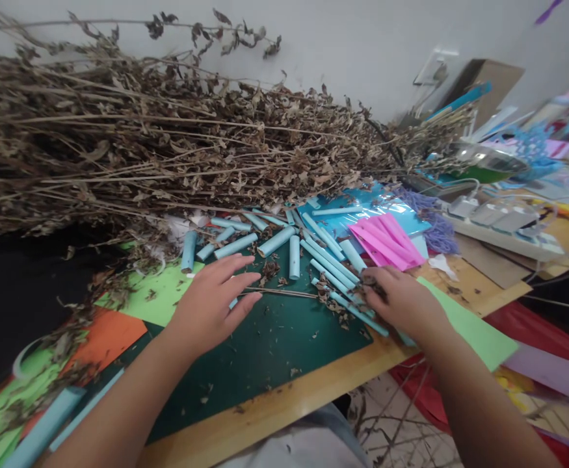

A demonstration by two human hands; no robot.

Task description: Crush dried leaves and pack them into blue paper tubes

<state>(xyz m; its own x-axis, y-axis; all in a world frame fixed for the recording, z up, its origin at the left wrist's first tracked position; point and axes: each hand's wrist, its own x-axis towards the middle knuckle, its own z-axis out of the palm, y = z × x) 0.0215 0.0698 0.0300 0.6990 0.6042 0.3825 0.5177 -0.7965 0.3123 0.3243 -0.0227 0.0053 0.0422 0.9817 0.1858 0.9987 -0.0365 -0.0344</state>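
Note:
My left hand (213,302) is over the green cutting mat (264,351), its fingers spread and holding nothing. Thin dry stems (287,293) lie just beyond its fingertips. On the right, my right hand (404,302) has its fingers curled round some crumpled dried leaves (376,289). Long thin light-blue paper tubes (335,265) lie beside and partly under that hand. Between the hands and behind them are several short, thicker blue paper tubes (277,241), some lying flat. Loose leaf crumbs are scattered over the mat.
A large heap of dried leafy stems (206,143) lines the wall. Pink paper (386,240) rests on a blue plastic packet (367,201). A power strip (503,224) with plugs and cables stands at right. Green paper (469,322) overhangs the wooden table edge (284,413).

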